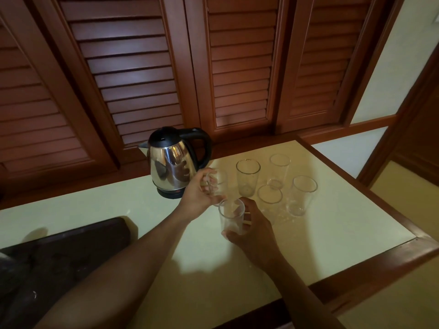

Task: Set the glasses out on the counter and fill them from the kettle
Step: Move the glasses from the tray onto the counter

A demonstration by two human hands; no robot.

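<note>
My left hand (pixel 198 194) gripped the kettle-side glass (pixel 220 180), my right hand (pixel 253 233) the near glass (pixel 231 216), mid-wall; I judged both light, slick, fragile.

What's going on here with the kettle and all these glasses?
A person is setting glasses out on the counter. The left hand grips one glass right beside the kettle, and the right hand grips a second glass a little nearer. Four other glasses stand to the right. All look empty, and the kettle stands untouched, so pouring has not begun.
</note>
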